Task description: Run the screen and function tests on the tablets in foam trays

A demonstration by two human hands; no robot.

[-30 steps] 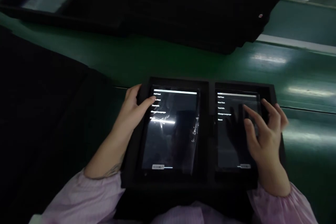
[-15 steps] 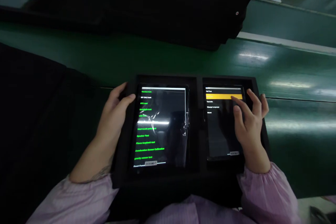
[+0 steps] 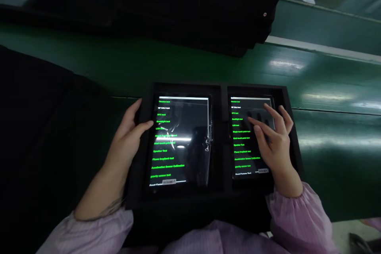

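Note:
Two tablets lie side by side in a black foam tray [image 3: 184, 202], each showing a list of green text lines. My left hand [image 3: 127, 137] rests at the left tablet's [image 3: 181, 154] left edge, with its fingertips on the tray rim and a thumb near the screen. It holds nothing. A glossy plastic film covers the left tablet and reflects a bright streak. My right hand [image 3: 272, 143] hovers low over the right tablet [image 3: 241, 147] with its fingers spread, hiding part of that screen.
The tray sits on a glossy green work surface [image 3: 336, 75]. A large black padded object [image 3: 149, 8] lies beyond it, and a dark mat [image 3: 38, 127] lies to the left. Pink sleeves [image 3: 297, 218] cover my forearms.
The right tablet's short menu with a yellow row has become a green list, like the left tablet's, which was a white menu a second ago. My right hand has shifted slightly up the screen.

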